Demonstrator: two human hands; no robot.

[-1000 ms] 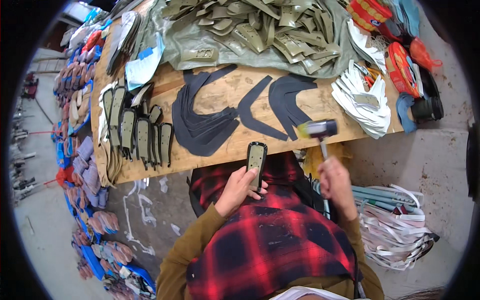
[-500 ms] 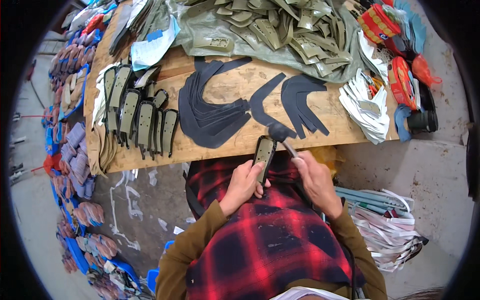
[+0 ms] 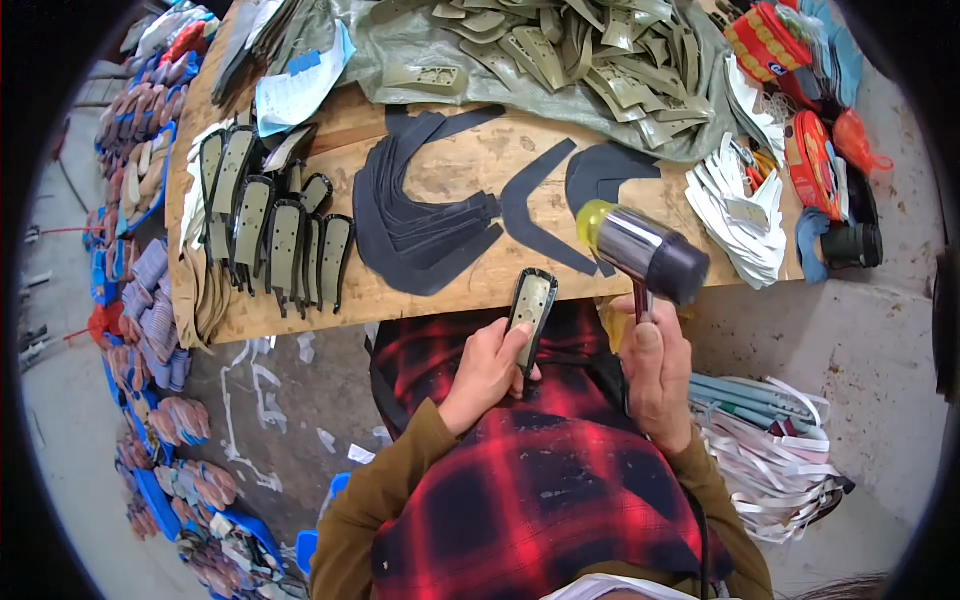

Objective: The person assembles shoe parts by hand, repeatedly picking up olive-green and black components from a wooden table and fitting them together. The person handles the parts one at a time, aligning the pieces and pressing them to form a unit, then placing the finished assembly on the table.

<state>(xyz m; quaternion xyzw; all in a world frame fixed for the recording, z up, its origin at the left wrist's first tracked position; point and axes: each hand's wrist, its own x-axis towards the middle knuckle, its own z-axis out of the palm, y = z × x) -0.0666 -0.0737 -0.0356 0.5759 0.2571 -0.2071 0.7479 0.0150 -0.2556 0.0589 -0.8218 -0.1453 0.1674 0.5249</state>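
My red and black checked cloth covers my lap. Just above it, my left hand pinches a green piece with a black rim, thumb on top. The top end of the piece points away from me, by the front edge of the tabletop. My right hand is wrapped around the handle of a hammer. The hammer's head is up, apart from the piece, with a yellow end and a black end. On the wood, a bunch of rimmed green pieces sits to the left. Dark bent shapes lie in the middle, and white strips are piled to the right. Farthest off, a big heap of plain green pieces lies on a shiny sheet.
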